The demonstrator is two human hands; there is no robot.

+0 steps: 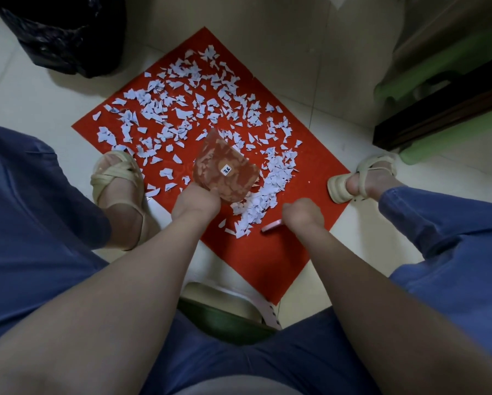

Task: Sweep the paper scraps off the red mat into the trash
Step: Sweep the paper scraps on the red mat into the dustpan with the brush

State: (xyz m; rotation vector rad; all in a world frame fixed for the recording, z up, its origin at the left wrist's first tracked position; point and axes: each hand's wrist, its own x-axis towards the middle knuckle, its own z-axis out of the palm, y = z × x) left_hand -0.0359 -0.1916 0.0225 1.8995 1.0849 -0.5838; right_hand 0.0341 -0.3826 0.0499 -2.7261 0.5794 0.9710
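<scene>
Step in hand: gathering, early. Most paper scraps [182,109] are spread over the red mat [267,260] on the floor, with one denser heap [270,183] near its right edge. The left hand [195,203] has its fingers clamped on the handle end of a marbled dustpan [227,172], which sits tilted just beside the heap. The right hand [303,215] has its fingers curled round a pink tool [271,226], probably a small brush; the head is hidden. The trash bin [62,35] is off the mat, far-left. Next move: mouth of the pan flat on the mat, brush the heap in, then carry it level to the bin.
</scene>
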